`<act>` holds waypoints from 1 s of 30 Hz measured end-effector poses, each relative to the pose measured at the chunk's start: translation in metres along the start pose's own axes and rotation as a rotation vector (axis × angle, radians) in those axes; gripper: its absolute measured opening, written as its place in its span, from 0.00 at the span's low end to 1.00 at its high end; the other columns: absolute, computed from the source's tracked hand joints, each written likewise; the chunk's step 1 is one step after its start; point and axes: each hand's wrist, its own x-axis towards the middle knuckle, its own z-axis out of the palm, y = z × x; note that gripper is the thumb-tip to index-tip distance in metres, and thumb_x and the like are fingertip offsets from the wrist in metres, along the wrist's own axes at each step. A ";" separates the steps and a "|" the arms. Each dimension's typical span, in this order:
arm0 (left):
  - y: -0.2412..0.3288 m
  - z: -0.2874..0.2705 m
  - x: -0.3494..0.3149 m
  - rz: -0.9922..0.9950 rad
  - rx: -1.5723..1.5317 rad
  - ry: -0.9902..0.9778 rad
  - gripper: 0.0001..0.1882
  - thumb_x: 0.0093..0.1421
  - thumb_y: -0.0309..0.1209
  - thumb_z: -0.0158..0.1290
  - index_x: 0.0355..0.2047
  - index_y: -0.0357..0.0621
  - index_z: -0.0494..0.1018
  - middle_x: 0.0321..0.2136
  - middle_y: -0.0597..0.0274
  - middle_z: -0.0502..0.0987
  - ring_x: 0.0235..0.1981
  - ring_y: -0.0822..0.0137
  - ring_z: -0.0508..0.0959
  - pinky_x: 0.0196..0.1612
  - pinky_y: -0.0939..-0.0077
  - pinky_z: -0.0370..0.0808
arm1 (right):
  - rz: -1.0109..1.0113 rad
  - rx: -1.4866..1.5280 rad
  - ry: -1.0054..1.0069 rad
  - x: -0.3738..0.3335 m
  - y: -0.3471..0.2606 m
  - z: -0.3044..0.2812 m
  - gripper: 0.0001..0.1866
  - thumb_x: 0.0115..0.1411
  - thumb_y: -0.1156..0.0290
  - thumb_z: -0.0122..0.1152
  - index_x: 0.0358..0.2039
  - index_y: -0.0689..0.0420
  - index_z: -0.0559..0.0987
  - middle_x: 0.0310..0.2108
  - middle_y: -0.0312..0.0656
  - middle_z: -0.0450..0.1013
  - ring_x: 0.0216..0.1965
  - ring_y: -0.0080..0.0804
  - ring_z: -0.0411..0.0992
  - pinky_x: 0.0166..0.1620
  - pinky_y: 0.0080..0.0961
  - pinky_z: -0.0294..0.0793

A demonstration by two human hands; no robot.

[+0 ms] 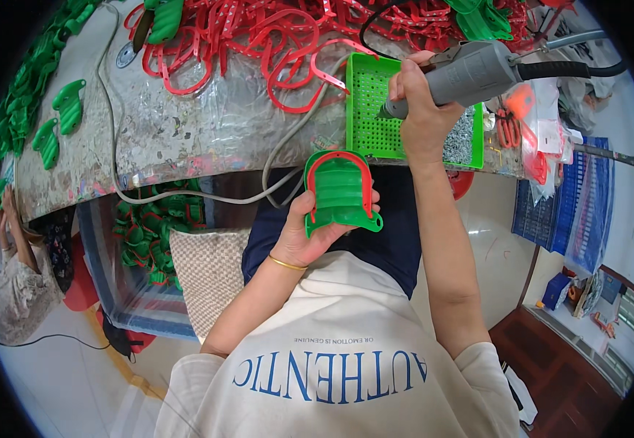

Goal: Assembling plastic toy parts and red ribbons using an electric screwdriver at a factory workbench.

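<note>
While the left hand (310, 237) grips one green plastic piece (340, 193) with one red strap (364, 175) above the lap, the right hand (419, 117) clasps one grey electric screwdriver (463, 77) — tip over one green tray (366, 109).

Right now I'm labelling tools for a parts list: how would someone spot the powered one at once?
Look at the worn grey workbench, then its right end, where a green perforated tray sits. Above that tray the right hand grips a grey electric screwdriver; it alone is grey and trails a black cable.
</note>
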 end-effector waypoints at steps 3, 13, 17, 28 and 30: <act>0.001 0.000 0.001 0.003 0.003 -0.034 0.44 0.50 0.53 0.57 0.59 0.36 0.58 0.51 0.40 0.68 0.52 0.49 0.71 0.57 0.56 0.67 | -0.001 -0.006 -0.015 0.000 0.001 -0.001 0.05 0.57 0.81 0.56 0.35 0.63 0.72 0.18 0.34 0.65 0.18 0.20 0.63 0.24 0.20 0.65; 0.004 0.004 0.001 -0.006 -0.008 0.012 0.46 0.45 0.50 0.63 0.62 0.61 0.53 0.50 0.46 0.68 0.51 0.45 0.70 0.54 0.49 0.68 | 0.009 0.025 -0.009 -0.002 0.001 0.002 0.05 0.57 0.81 0.55 0.35 0.64 0.71 0.18 0.34 0.65 0.18 0.21 0.63 0.25 0.21 0.64; 0.004 0.002 0.001 0.006 -0.012 0.004 0.46 0.45 0.50 0.63 0.62 0.62 0.54 0.53 0.54 0.66 0.50 0.46 0.70 0.54 0.50 0.69 | -0.001 0.008 -0.018 -0.003 0.001 0.002 0.06 0.57 0.82 0.55 0.35 0.65 0.71 0.18 0.35 0.64 0.19 0.21 0.62 0.25 0.21 0.64; 0.002 0.002 -0.001 0.010 -0.005 -0.025 0.41 0.51 0.52 0.57 0.60 0.45 0.57 0.51 0.46 0.68 0.51 0.49 0.71 0.56 0.53 0.67 | -0.011 0.149 -0.032 -0.001 -0.041 0.010 0.07 0.56 0.80 0.55 0.36 0.66 0.71 0.19 0.37 0.64 0.19 0.22 0.61 0.25 0.23 0.62; 0.001 0.003 -0.003 0.042 -0.015 -0.032 0.40 0.54 0.52 0.53 0.58 0.34 0.60 0.52 0.39 0.68 0.53 0.49 0.71 0.58 0.56 0.66 | 0.012 0.160 -0.063 -0.008 -0.056 0.017 0.08 0.56 0.79 0.54 0.36 0.66 0.70 0.19 0.37 0.63 0.18 0.22 0.60 0.25 0.22 0.62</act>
